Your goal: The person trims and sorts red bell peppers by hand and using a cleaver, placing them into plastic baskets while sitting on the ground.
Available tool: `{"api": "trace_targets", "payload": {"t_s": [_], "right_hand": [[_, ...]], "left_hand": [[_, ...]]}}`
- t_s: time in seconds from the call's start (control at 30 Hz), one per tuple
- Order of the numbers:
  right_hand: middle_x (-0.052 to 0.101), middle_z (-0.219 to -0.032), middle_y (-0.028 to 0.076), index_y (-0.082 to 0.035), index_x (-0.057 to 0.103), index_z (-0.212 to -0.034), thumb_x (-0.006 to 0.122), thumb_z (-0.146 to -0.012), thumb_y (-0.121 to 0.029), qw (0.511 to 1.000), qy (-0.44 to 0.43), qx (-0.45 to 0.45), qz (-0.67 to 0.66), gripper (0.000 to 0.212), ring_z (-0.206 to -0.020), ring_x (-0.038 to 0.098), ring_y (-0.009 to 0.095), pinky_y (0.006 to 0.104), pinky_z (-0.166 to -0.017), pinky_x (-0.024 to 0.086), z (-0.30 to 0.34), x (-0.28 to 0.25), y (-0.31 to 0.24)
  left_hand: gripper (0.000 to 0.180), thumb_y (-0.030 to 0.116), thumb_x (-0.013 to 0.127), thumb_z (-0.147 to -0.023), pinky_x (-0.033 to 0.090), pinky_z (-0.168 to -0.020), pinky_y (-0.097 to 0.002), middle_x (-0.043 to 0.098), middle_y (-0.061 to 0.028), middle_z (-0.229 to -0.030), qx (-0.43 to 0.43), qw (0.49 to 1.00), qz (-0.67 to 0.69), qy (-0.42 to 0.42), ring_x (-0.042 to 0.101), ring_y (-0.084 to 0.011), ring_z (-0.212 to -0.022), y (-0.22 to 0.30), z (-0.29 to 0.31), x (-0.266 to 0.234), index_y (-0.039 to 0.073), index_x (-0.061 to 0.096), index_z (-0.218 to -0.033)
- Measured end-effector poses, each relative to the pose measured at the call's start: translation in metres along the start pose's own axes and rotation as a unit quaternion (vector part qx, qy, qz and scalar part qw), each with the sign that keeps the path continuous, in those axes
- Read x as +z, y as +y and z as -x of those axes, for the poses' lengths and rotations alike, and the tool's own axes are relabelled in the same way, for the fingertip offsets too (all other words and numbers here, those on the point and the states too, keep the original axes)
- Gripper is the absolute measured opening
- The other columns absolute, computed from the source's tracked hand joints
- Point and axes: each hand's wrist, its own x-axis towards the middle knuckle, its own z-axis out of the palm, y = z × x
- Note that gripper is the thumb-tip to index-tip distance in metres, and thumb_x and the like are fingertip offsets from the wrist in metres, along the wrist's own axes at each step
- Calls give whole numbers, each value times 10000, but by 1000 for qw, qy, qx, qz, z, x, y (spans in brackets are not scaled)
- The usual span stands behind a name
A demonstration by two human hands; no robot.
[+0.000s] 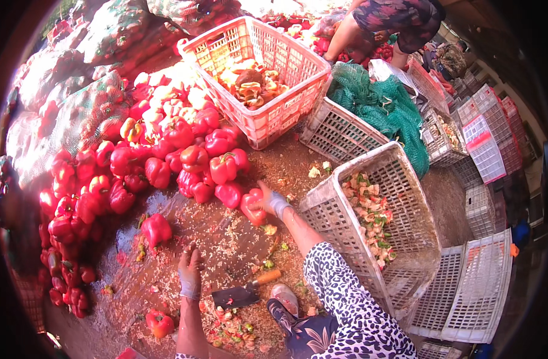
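Observation:
My right hand (269, 200), gloved around the palm, has its fingers round a red bell pepper (252, 207) at the near edge of a big pepper heap (184, 140). Lower and to the left, my left hand (190, 270) is held over the seed-strewn floor, fingers stretched out and nothing in them. A single red bell pepper (156, 230) lies just beyond it, and another pepper (159, 323) rests nearer my left forearm. Between my arms is a knife with a broad dark blade (235, 297) and a wooden handle (266, 277), lying by my shoe.
A pink plastic crate (280, 116) holds cut pepper pieces. At my right, a tilted whitish crate (339, 239) contains pepper cores. Green netting (381, 110) covers another crate. Filled mesh sacks (76, 119) are stacked at left. A person (399, 21) bends at the far right.

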Motion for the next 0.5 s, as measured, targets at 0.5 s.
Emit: {"api": "trace_targets", "payload": {"t_s": [0.5], "right_hand": [[651,-785,40,-65,594,-1220,636,-901,-167,861,-298,-67,-407,337,-622,586,84,211,-563,482,94,110,-62]], "left_hand": [[396,272,704,-870,523,-641,-283,624,-21,-943,-127,989,35,-70,594,-117,-771,-41,37,-18,84,538,-1177]]}}
